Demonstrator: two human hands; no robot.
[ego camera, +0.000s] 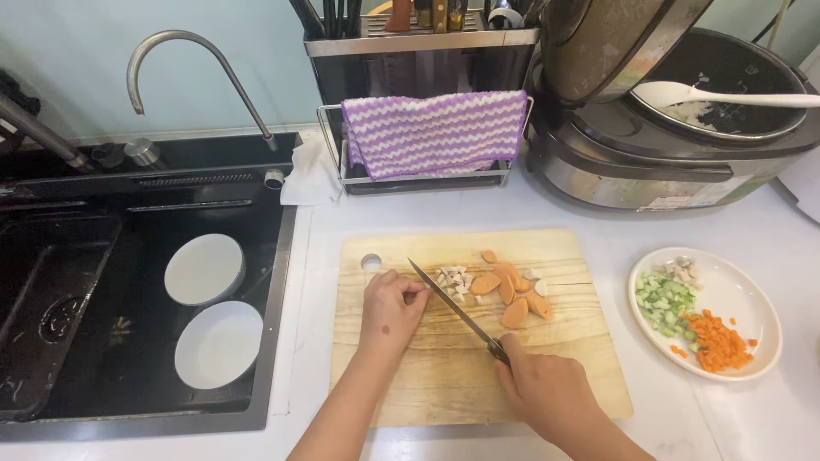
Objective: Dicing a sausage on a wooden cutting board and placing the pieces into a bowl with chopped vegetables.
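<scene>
Step, slicing: your right hand point(547, 388) grips the knife point(453, 309) closed, left hand point(391, 303) curled on sausage bits point(453, 280) mid-board point(444, 376); tuck fingertips back, blade tip down.

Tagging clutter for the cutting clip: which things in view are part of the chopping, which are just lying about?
In use:
left hand
right hand
knife
sausage slices
diced pale bits
cutting board
plate of diced vegetables

Lying about:
two white dishes in sink
striped purple cloth
rice cooker
faucet
</scene>
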